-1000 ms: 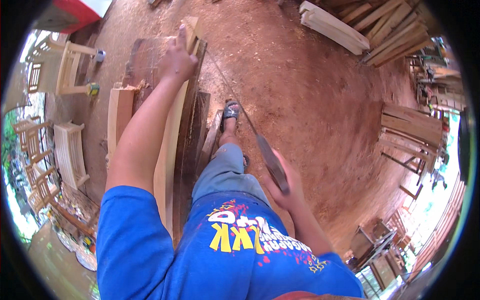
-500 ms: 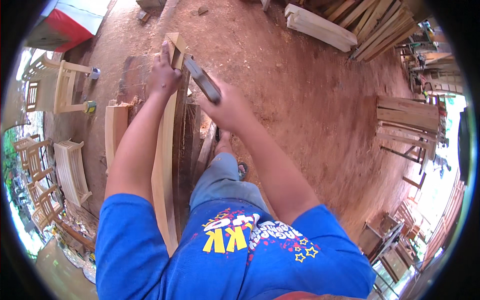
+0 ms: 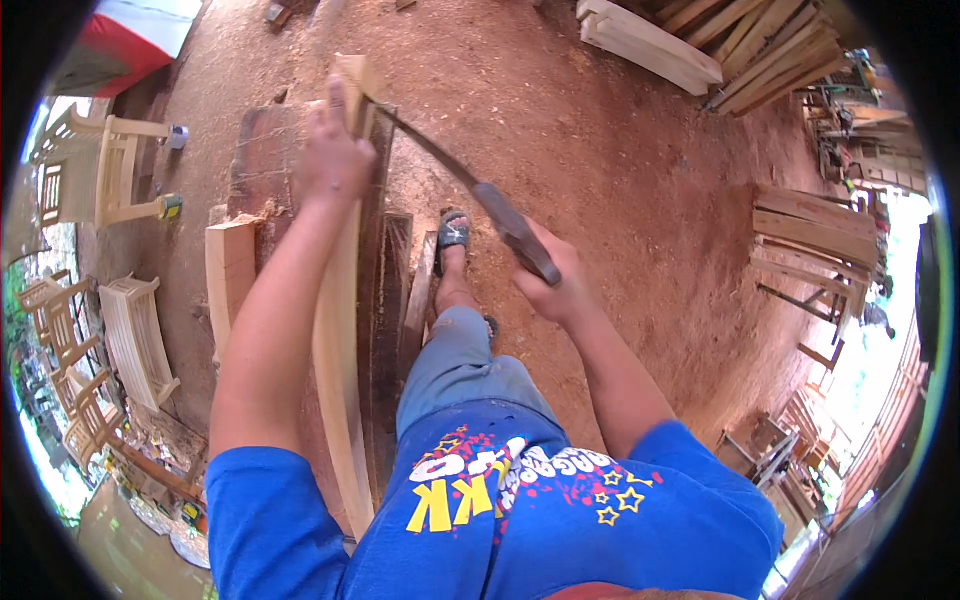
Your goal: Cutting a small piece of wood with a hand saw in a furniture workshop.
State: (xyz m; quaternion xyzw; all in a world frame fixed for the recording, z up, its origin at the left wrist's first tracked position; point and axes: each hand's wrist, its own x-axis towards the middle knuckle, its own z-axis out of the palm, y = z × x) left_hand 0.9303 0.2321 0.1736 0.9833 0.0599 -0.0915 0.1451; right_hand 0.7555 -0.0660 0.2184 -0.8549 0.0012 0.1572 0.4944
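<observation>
My right hand (image 3: 560, 275) is closed round the brown wooden handle (image 3: 512, 230) of a handsaw. Its thin dark blade (image 3: 430, 148) slants up and left, the tip meeting the right side of a pale wooden beam (image 3: 340, 350) near the far end. My left hand (image 3: 333, 165) presses on that beam just left of the blade, slightly blurred. One finger stretches toward the beam's end while the rest seem bent over the wood. The beam runs back toward my body along a dark wooden bench (image 3: 378, 330).
Left of my left forearm stands another squared timber (image 3: 232, 265) with shavings on it. My sandalled foot (image 3: 453, 228) is right of the bench on reddish ground. Stacked boards (image 3: 650, 45) lie far right, more planks (image 3: 815, 225) at right. Pale wooden furniture (image 3: 138, 340) stands at left.
My right hand has drawn the saw back toward me and to the right, baring a long stretch of blade. My left hand stays on the beam. A sandalled foot has come into sight.
</observation>
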